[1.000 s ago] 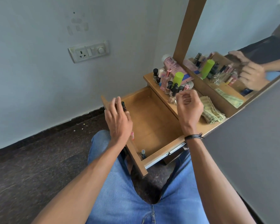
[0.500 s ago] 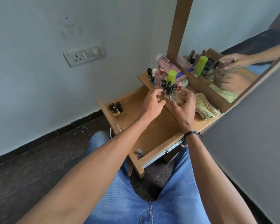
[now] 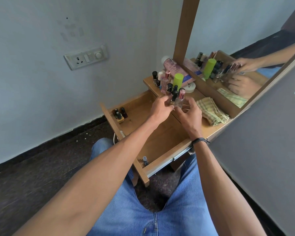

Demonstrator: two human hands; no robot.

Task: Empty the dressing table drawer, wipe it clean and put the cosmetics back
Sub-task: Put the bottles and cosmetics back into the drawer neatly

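one open drawer. inside the drawer, three small dark-capped bottles in its far left corner and one lone bottle in its near corner. just beyond the drawer, at least six upright bottles, one green-capped can, one white tub, one pink tube lying flat, one folded cloth.

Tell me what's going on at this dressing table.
A person in jeans sits in front of the open drawer. The left hand and the right hand both hold a bunch of small bottles at the front edge of the tabletop. Three dark-capped bottles stand in the drawer's far left corner, and a single bottle is in its near corner. A folded checked cloth lies on the tabletop. The cosmetics seem to be going back in, with most not yet returned.
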